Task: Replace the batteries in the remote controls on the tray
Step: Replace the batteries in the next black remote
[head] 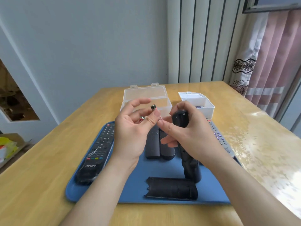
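Left hand point(128, 132) pinches battery point(153, 107); right hand point(192, 136) grips black remote point(180, 118) (long remote point(96, 152) reads "TKTF").

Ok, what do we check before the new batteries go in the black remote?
1. Battery cover off, lying on the tray: ok.
2. Right hand grips the black remote: ok.
3. Remote's compartment empty: cannot tell, hidden.
4. Left hand free: not ok, its fingers hold two batteries.
5. Clear box open for them: ok.
6. Spare battery in the small box: ok.
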`<state>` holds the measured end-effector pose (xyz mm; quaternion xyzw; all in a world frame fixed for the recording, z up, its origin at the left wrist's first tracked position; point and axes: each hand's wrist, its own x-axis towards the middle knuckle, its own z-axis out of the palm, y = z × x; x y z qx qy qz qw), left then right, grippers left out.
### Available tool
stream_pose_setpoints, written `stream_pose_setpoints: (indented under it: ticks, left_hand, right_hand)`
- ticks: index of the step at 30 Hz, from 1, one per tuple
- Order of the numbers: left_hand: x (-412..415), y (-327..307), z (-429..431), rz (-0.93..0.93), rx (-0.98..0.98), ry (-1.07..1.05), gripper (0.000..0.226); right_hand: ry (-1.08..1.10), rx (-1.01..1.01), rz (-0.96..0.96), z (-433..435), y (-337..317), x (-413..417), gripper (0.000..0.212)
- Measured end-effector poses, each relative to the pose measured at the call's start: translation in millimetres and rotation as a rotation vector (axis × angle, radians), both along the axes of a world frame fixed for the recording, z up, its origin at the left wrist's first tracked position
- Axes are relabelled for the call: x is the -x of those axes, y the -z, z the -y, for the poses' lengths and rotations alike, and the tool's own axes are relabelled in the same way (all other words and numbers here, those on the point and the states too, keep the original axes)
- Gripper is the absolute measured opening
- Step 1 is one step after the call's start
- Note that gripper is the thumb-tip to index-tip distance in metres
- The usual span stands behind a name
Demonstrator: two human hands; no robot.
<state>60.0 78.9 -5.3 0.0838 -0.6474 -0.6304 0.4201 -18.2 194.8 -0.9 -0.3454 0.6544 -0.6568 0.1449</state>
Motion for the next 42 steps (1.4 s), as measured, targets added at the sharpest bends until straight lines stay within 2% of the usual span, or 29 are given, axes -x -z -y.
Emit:
stream_pose_setpoints:
  ticks: [2,4,7,10,12,15,20,25,28,32,35,38,42]
  left_hand:
    - [-2,-3,1,-0.021,-0.108,0.029,0.017]
    - [-2,-4,3,-0.027,-0.169,0.054,0.013]
    - [0,-2,3,-0.035,-0.238,0.083,0.011]
    - [1,0,0,-0.031,-0.3,0.107,0.01]
    - [1,1,0,-0.024,-0.309,0.108,0.013]
    - [2,1,-3,-0.015,-0.259,0.088,0.013]
    - [1,1,-8,-0.011,-0.169,0.078,0.014]
    - [3,6,-8,0.005,-0.136,0.057,0.013]
    - [5,9,-6,-0.011,-0.116,0.037,0.012]
    - [7,13,-3,-0.008,-0.096,0.016,0.015]
    - [7,15,4,0.068,0.028,0.055,0.03]
    - [6,15,9,0.154,0.14,0.173,0.046]
    - [6,19,13,0.195,0.215,0.127,0.042]
  right_hand:
    - [0.004,-0.078,-0.018,-1,-1,1,0.042]
    - [-0.004,-0.117,-0.041,-2,0,5,0.038]
    - [-0.062,-0.12,0.055,-3,2,13,0.025]
    - [-0.165,-0.068,0.184,-6,0,15,0.03]
    - [-0.206,-0.057,0.176,-7,-2,12,0.03]
    - [-0.179,-0.014,0.124,-6,-2,10,0.023]
    - [-0.215,0.075,0.335,-1,0,2,0.019]
    - [-0.166,0.073,0.431,1,-2,1,0.023]
    - [-0.235,0.121,0.503,2,-2,4,0.023]
    - [-0.295,0.129,0.407,2,2,3,0.014]
    - [-0.254,0.158,0.451,2,4,6,0.009]
    - [-0.233,0.142,0.482,-1,5,13,0.017]
    - [-0.216,0.076,0.463,-2,7,14,0.023]
